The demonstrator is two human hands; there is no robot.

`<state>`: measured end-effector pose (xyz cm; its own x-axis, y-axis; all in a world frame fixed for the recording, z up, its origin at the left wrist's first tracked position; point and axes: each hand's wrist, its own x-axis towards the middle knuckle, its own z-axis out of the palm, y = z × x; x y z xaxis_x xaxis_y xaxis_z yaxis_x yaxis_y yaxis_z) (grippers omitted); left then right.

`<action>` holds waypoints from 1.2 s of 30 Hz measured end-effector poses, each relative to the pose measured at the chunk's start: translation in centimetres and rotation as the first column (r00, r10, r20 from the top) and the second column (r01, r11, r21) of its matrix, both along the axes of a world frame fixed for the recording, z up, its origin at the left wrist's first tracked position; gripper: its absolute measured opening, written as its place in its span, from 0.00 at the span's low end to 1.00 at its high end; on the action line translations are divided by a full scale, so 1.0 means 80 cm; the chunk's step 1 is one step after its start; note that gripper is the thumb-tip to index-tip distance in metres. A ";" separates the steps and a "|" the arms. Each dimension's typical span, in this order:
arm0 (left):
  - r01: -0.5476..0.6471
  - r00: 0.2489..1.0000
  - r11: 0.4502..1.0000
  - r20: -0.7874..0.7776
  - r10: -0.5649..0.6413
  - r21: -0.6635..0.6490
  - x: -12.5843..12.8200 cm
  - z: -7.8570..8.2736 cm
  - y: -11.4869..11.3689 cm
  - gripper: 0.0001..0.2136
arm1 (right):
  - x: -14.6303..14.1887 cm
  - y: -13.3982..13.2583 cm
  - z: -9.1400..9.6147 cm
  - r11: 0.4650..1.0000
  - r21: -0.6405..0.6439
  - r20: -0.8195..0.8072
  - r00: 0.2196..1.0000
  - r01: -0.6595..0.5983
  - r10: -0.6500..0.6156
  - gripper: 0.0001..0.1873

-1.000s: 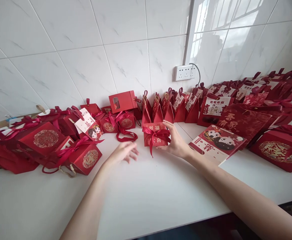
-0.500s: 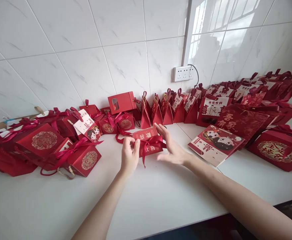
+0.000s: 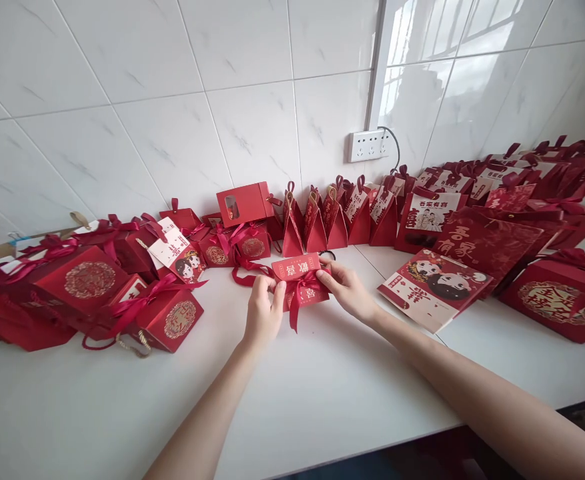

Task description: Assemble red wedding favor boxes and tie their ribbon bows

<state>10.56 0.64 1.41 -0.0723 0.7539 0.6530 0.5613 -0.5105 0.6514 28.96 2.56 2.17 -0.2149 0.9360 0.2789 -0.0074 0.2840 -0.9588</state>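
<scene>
A small red gift box (image 3: 298, 269) with gold characters stands on the white table in front of me. A dark red ribbon (image 3: 299, 293) is tied across it in a bow, with one tail hanging down its front. At the box's left side my left hand (image 3: 266, 307) is closed, thumb and fingers pinching the ribbon. My right hand (image 3: 349, 288) is closed at the right side, its fingertips gripping the bow's right part. More ribbon trails out behind my left hand. Part of a black loop shows behind the box, mostly hidden.
Red boxes with ribbons (image 3: 89, 280) are heaped at the left. Triangular red boxes (image 3: 315, 227) line the tiled wall. Many red gift bags crowd the right, with a flat printed bag (image 3: 435, 287) near my right forearm. A power strip (image 3: 369, 145) is on the wall.
My right hand has gone from spread fingers beside the box to a closed grip on the ribbon. The box and my left hand have shifted slightly right.
</scene>
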 end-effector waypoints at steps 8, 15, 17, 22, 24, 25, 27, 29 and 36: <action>0.001 0.997 1.000 0.071 0.001 -0.020 0.000 -0.003 0.006 0.13 | 0.000 0.001 0.003 0.997 -0.032 -0.168 0.984 -0.069 0.062 0.24; 0.064 0.991 0.990 0.124 -0.048 -0.123 -0.001 0.008 0.002 0.12 | -0.001 0.000 0.009 0.993 -0.076 -0.219 0.973 -0.085 0.066 0.25; 0.077 0.988 0.987 0.141 -0.057 -0.143 -0.001 0.009 0.002 0.13 | -0.002 -0.001 0.009 0.994 -0.086 -0.222 0.974 -0.073 0.052 0.24; 0.125 0.973 0.977 0.212 -0.086 -0.174 -0.001 0.009 0.002 0.14 | -0.001 0.001 0.005 0.997 -0.057 -0.175 0.984 -0.052 0.042 0.25; 0.130 0.970 0.976 0.227 -0.088 -0.175 -0.002 0.009 0.002 0.14 | 0.002 0.002 0.003 1.000 0.019 -0.089 0.996 -0.018 0.020 0.24; 0.127 0.969 0.976 0.232 -0.084 -0.176 -0.002 0.009 0.002 0.13 | 0.004 0.003 0.002 0.998 0.071 -0.029 1.000 -0.002 0.004 0.23; 0.121 0.967 0.977 0.243 -0.076 -0.178 -0.002 0.009 0.003 0.13 | 0.008 0.003 0.003 0.988 0.155 0.087 0.996 0.007 -0.021 0.20; 0.127 0.963 0.976 0.258 -0.077 -0.180 -0.002 0.008 0.003 0.13 | 0.012 0.001 0.006 0.985 0.173 0.167 0.986 -0.023 -0.007 0.19; 0.181 0.943 0.968 0.309 -0.122 -0.172 -0.002 0.006 0.004 0.14 | 0.014 0.001 0.011 0.989 0.128 0.222 0.974 -0.076 0.046 0.14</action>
<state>10.38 0.93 1.88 -0.1129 0.8811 0.4593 0.2558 -0.4209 0.8703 30.09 2.68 3.02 -0.3402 0.8762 0.3414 0.1761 0.4160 -0.8921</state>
